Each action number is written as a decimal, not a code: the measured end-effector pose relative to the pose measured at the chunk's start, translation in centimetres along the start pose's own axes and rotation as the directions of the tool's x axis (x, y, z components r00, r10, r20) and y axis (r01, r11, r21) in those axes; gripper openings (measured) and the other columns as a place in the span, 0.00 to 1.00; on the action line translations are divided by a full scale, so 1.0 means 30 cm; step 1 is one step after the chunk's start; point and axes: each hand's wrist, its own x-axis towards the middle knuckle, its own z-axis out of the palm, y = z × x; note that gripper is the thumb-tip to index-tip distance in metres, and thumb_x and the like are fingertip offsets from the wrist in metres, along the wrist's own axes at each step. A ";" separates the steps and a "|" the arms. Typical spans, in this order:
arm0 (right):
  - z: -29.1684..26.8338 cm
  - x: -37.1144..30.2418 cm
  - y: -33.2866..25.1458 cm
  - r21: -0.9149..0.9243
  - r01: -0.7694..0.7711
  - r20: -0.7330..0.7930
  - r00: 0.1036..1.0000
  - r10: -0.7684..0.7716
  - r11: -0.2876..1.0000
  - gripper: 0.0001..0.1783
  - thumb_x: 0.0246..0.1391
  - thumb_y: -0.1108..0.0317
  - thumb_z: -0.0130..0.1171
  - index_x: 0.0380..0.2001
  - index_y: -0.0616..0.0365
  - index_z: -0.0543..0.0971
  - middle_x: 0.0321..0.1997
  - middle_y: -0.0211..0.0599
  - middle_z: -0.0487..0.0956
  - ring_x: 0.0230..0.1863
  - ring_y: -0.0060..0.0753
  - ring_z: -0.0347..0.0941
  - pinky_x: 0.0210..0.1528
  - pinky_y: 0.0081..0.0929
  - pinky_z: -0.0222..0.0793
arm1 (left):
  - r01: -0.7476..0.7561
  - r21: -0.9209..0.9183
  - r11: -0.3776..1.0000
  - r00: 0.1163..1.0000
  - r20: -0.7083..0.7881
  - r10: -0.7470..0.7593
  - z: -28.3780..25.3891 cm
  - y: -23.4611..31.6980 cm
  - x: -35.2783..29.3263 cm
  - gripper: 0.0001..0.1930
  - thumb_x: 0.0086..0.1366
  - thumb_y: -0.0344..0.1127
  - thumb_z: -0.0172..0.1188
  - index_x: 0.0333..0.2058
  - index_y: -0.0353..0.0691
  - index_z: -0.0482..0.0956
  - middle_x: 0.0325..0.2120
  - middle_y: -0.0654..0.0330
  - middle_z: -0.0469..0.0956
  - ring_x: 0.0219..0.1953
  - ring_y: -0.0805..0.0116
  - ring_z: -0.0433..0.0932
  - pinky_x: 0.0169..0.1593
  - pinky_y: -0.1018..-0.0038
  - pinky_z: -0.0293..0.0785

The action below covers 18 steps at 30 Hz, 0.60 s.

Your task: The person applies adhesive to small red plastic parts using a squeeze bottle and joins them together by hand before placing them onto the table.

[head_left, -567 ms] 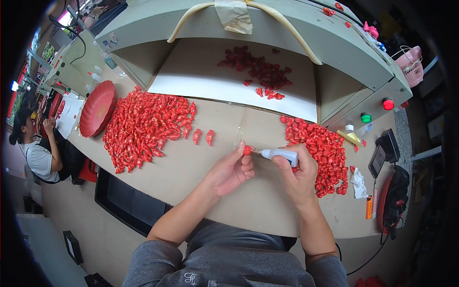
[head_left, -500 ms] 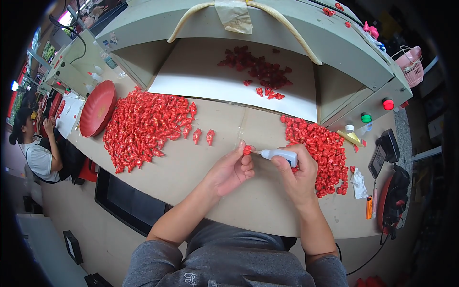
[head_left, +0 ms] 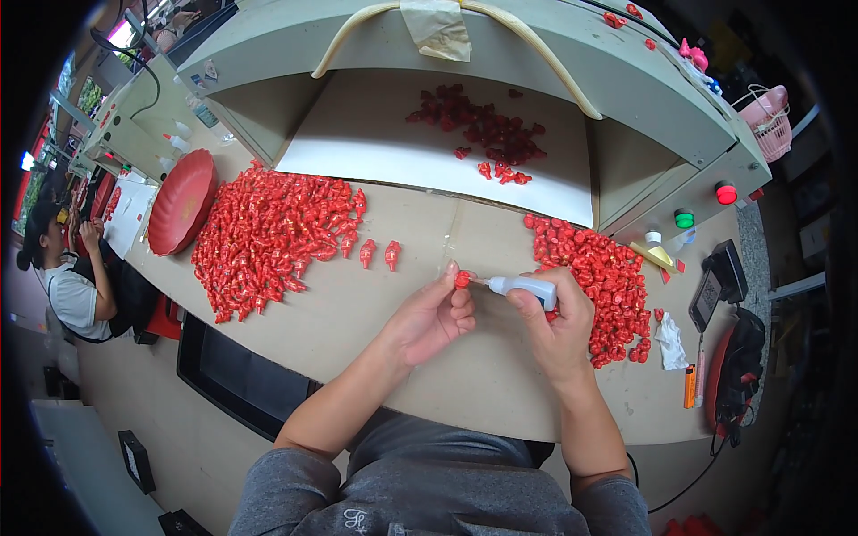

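Between the thumb and fingertips of my left hand (head_left: 435, 319) is a small round red plastic piece (head_left: 462, 280). My right hand (head_left: 559, 330) grips a pale squeeze glue bottle (head_left: 529, 289) on its side, its thin nozzle pointing left at the red piece. The nozzle tip is at or touching the piece; which, I cannot tell. Just right of my right hand lies a heap of loose red pieces (head_left: 608, 295). Two small red lantern-shaped figures (head_left: 391, 255) rest on the table ahead of my left hand, beside a large pile of similar figures (head_left: 268, 232).
A grey hooded box (head_left: 661, 116) with more red pieces (head_left: 492, 129) inside stands at the back. Left is a red bowl (head_left: 183, 204); right are a crumpled tissue (head_left: 669, 343), an orange lighter (head_left: 690, 387) and a black phone stand (head_left: 728, 271). A co-worker (head_left: 76, 277) sits far left.
Almost nothing differs. The glue bottle and both hands keep nearly the same place.
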 end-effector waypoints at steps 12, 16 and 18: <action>0.000 0.001 -0.005 -0.051 0.041 -0.030 0.999 -0.042 0.998 0.12 0.47 0.69 0.70 0.30 0.61 0.77 0.27 0.38 0.77 0.27 0.31 0.75 0.30 0.24 0.69 | -0.022 0.023 0.999 0.999 -0.032 0.023 0.009 -0.003 0.001 0.15 0.72 0.49 0.47 0.32 0.46 0.73 0.20 0.69 0.69 0.26 0.77 0.67 0.31 0.77 0.66; 0.000 0.004 -0.002 -0.070 0.069 -0.042 0.997 -0.072 0.995 0.12 0.46 0.70 0.70 0.30 0.61 0.76 0.27 0.38 0.77 0.27 0.32 0.75 0.30 0.24 0.69 | -0.041 0.047 0.998 0.999 -0.025 0.042 0.006 0.000 0.000 0.13 0.71 0.48 0.48 0.34 0.47 0.73 0.23 0.70 0.70 0.27 0.78 0.68 0.33 0.77 0.67; 0.000 0.003 0.000 -0.073 0.068 -0.043 0.997 -0.071 0.995 0.12 0.46 0.70 0.70 0.30 0.61 0.76 0.27 0.39 0.77 0.27 0.32 0.75 0.30 0.24 0.69 | -0.052 0.058 0.997 0.998 -0.030 0.053 0.009 0.000 -0.001 0.12 0.71 0.47 0.49 0.35 0.47 0.74 0.24 0.70 0.71 0.28 0.78 0.69 0.33 0.77 0.68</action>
